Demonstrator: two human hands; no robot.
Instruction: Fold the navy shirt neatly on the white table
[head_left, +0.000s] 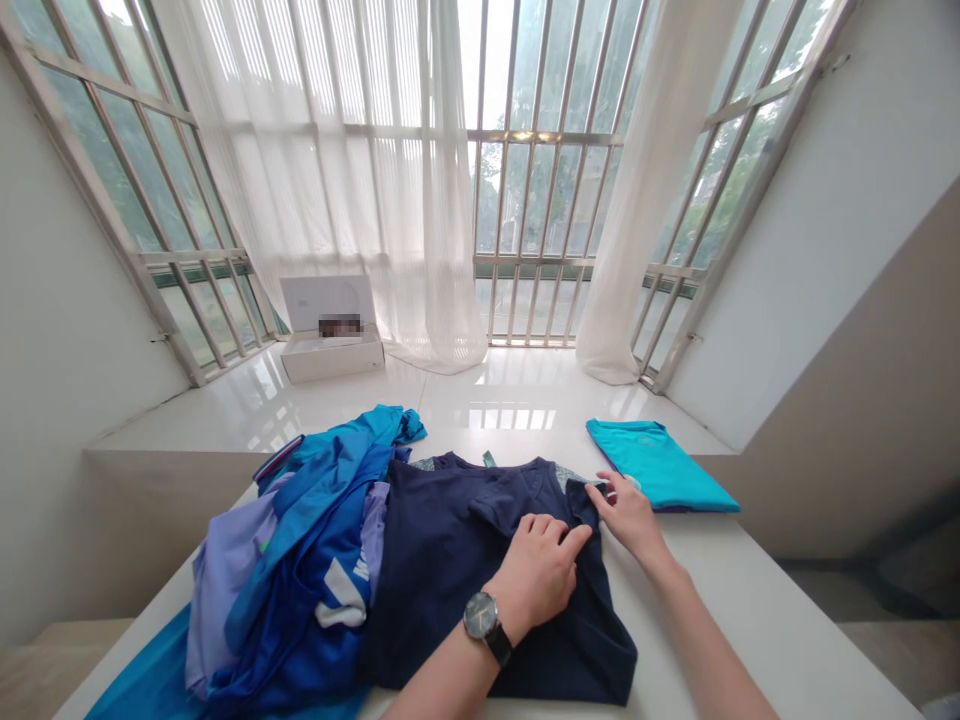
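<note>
The fingers (602, 492) of the right hand (630, 515) are drawn narrow, nipping the edge of a fold on the navy shirt (450, 560). Just beside it the left hand (536, 575), a watch (480, 615) on its wrist, lies with fingers bent close on the cloth; whether they pinch it I cannot tell. The shirt lies at lower centre on the white counter (750, 600). A heap of blue and lilac clothes (300, 540) overlaps its left side, and a folded turquoise shirt (660, 465) sits right of the hands.
</note>
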